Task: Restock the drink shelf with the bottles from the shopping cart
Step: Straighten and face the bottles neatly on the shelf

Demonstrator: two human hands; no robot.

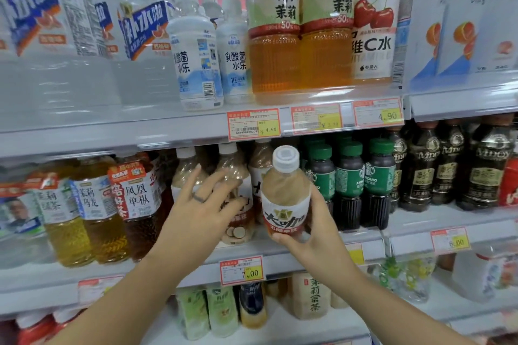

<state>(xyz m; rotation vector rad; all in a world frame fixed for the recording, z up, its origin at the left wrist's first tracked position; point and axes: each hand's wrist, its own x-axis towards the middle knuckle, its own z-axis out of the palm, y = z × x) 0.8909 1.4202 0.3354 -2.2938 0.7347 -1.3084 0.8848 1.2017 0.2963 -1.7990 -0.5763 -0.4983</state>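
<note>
Two hands up: R hand [318, 228] grips coffee bottle [286, 193]; L hand [200, 206], fingers [193, 178] straight, touches shelved bottle [238, 228].

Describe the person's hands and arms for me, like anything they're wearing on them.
Both are bare: no sleeve, watch or bracelet shows on the left forearm or right forearm, and neither hand is gloved. The left hand wears a thin dark ring on one finger. No ring shows on the visible part of the right hand.
</note>
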